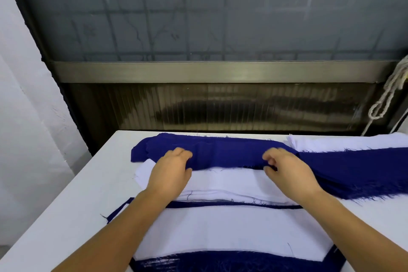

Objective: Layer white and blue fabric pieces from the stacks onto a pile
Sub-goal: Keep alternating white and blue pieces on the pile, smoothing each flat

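Observation:
A dark blue fabric piece point(223, 152) lies crumpled across the far middle of the white table point(72, 212). My left hand point(171, 172) grips its near edge on the left, and my right hand point(287, 169) pinches the same edge on the right. Under that edge sits a layer of white fabric point(223, 183). Closer to me lies the pile point(220, 229), topped by a white piece with blue edges showing beneath it. A stack of blue pieces point(362, 172) spreads to the right, with a stack of white pieces point(344, 142) behind it.
A dark window with a metal sill point(220, 72) runs behind the table. A white curtain point(24, 117) hangs at the left. A knotted white cord point(388, 95) dangles at the right. The table's left edge drops off close to the pile.

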Demonstrator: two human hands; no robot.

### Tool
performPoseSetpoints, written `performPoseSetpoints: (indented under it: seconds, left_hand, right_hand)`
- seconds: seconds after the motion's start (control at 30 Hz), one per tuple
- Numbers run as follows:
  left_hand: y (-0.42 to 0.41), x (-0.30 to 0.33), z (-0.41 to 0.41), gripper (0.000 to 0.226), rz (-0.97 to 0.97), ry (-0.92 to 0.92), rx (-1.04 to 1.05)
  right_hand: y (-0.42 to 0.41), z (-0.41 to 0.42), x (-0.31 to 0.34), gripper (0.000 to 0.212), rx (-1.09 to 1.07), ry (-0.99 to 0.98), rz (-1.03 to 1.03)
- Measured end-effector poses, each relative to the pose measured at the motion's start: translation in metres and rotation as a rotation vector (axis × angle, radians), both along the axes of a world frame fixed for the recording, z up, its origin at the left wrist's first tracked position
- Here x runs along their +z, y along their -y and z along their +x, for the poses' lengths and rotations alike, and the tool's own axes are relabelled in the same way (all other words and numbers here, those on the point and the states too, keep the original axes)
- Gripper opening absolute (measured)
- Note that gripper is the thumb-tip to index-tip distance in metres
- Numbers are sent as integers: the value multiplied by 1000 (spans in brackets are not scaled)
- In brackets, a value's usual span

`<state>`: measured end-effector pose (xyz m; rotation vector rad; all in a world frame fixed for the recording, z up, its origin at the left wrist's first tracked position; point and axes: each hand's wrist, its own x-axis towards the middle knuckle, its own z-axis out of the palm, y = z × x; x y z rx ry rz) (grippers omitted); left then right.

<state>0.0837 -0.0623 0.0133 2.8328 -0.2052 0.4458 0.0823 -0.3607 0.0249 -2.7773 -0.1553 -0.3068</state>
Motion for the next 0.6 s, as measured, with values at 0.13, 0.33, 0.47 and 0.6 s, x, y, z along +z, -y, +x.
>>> performPoseSetpoints:
  seconds: [0.13,0.33,0.47,0.6]
  left_hand:
    - [9,-16,23,57,-35,-80,-16]
    - [2,-35,27,62,-68,-72,-14]
    - [5,-34,25,58,-53,-19,1]
    - [5,-34,23,48,-10,43,-31]
  right_hand:
    - [-5,31,-18,49,28,-22,64]
    - [1,35,-40,39,24,59,3]
    - [-1,35,-42,22,-39,161,60]
    - [1,34,-42,19,-70,186,123]
